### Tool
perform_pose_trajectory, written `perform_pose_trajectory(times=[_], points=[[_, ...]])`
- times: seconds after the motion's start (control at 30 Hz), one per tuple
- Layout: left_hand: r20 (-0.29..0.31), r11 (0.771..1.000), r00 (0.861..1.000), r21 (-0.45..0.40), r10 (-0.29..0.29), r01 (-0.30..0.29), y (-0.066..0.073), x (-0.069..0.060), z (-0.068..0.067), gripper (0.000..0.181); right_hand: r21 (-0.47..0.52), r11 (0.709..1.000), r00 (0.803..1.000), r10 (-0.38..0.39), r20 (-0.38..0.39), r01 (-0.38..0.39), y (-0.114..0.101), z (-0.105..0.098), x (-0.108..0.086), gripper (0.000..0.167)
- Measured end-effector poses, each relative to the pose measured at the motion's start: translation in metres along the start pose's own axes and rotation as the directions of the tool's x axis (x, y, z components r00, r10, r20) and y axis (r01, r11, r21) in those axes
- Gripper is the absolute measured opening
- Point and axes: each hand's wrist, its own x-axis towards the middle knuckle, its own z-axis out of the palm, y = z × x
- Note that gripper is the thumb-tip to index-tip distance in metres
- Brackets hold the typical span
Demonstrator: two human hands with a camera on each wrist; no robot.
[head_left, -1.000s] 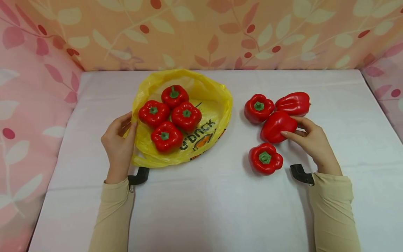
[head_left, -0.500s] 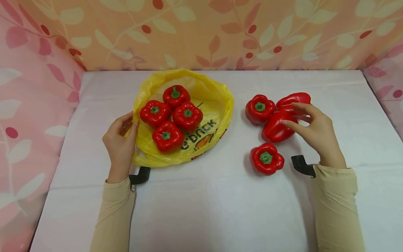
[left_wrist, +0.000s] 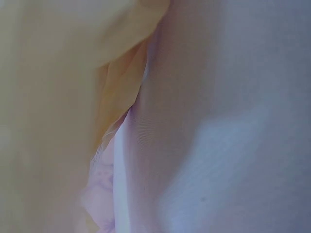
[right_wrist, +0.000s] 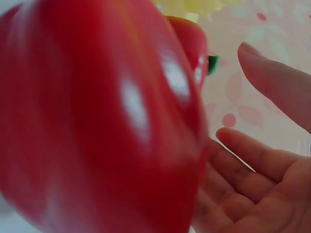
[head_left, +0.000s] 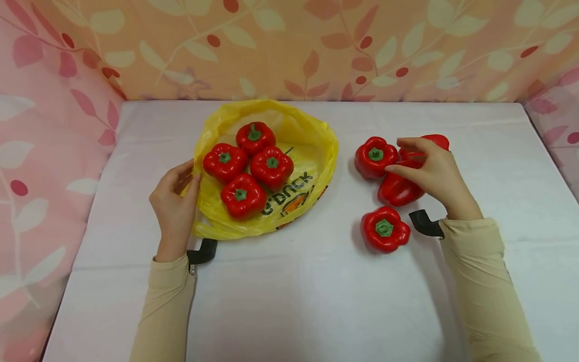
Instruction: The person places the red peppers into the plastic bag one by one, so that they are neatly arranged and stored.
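A yellow plastic bag [head_left: 312, 146] lies with its mouth spread, and several red bell peppers [head_left: 244, 196] with green stems sit in it. My left hand [head_left: 174, 203] pinches the bag's left rim between thumb and fingers; in the left wrist view the yellow plastic [left_wrist: 121, 92] is blurred. My right hand [head_left: 436, 173] hovers over two peppers lying on their sides, partly covering them. Its thumb and fingers are spread, near an upright bell pepper [head_left: 375, 157]. In the right wrist view a large bell pepper [right_wrist: 102, 116] fills the left, and nothing is between thumb and fingers.
Another upright bell pepper [head_left: 385, 229] stands nearer to me, in front of the lying ones. Everything rests on a white-covered table [head_left: 289, 301]. Floral cloth walls [head_left: 289, 55] border it at the back and sides. Black wrist mounts stick out from both sleeves.
My right hand has let go of the nearer lying pepper, lifted off, and moved left towards the upright pepper. My left hand keeps its hold on the bag.
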Motion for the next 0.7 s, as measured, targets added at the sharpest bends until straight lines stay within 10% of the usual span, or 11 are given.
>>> perform_pose_trajectory(times=[0.7], points=[[0.009,0.999,1.0,-0.039,-0.003,0.003,0.0,-0.001,0.0,0.027,-0.149,0.989,0.993,0.018,0.116,-0.001,-0.007,0.014,0.023,0.084]])
